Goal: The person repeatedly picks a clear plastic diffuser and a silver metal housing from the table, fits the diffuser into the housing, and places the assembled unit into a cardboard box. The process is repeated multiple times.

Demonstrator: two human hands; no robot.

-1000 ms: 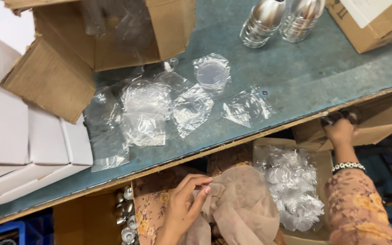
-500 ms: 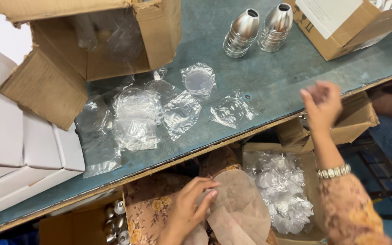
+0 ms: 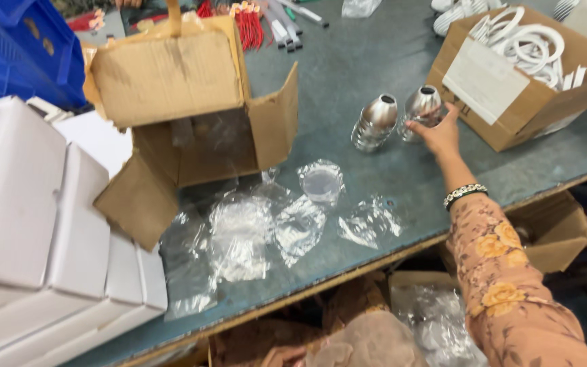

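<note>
Half a second ago the right hand (image 3: 438, 134) was in the air above the worktop's near edge; a second ago it was down at a box under that edge. Now it reaches far across the worktop (image 3: 375, 54), fingers spread apart, its fingertips touching the right-hand one of two shiny metal shells (image 3: 421, 109). It has not closed around the shell. From the hand, that shell lies at about 11 o'clock; its twin (image 3: 374, 122) stands just beside it at 9 o'clock, and both lean with their open necks upward. By my reading, the reach has arrived and a grip is yet to form.

The left hand was resting on the pinkish cloth (image 3: 368, 343) in the lap; it is not clearly in view now, so I cannot tell its state.

Containers: the big open carton (image 3: 191, 109) at 9 o'clock of the shells lies on its side, flaps splayed, with only clear film visible inside. The carton (image 3: 524, 102) at 3 o'clock holds white rings (image 3: 524, 41). Below the edge, a box (image 3: 436, 319) holds crumpled clear bags. Loose clear bags (image 3: 266, 228) lie on the worktop, white boxes (image 3: 42, 231) stacked at far left, a blue crate (image 3: 28, 47) behind them.
</note>
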